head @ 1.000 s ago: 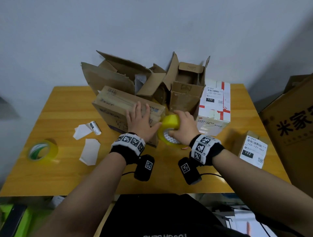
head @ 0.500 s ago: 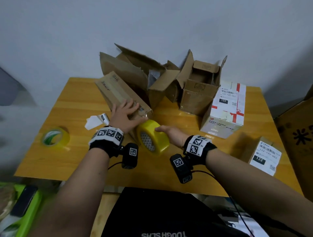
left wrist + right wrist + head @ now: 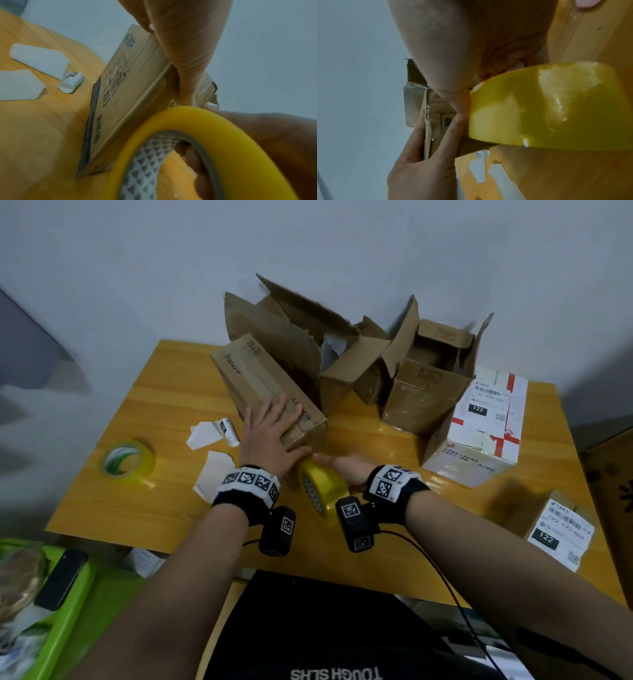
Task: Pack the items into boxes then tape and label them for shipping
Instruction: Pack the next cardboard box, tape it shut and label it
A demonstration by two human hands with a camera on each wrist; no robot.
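A long closed cardboard box [image 3: 260, 378] lies slantwise on the wooden table [image 3: 164, 405], its near end toward me. My left hand [image 3: 272, 429] presses flat on the top of that near end, fingers straight and spread; the right wrist view shows its fingers [image 3: 419, 135] lying along the box end [image 3: 436, 108]. Just to the right, my right hand [image 3: 342, 469] grips a yellow tape roll [image 3: 322, 491] held on edge against the box's near end. The left wrist view shows fingers [image 3: 193, 159] curled through the roll's core [image 3: 145, 155].
A green-and-white tape roll [image 3: 126, 462] sits at the left, with white backing papers [image 3: 214, 474] and a small label roll [image 3: 228, 431] beside the box. Open cardboard boxes [image 3: 428, 378] stand behind. Labelled parcels lie right: a white one [image 3: 479, 422], a small one [image 3: 555, 529].
The long box has swung from lying crosswise to pointing its end at me. My left hand has stayed on it. The right hand has carried the tape roll nearer, to that near end.
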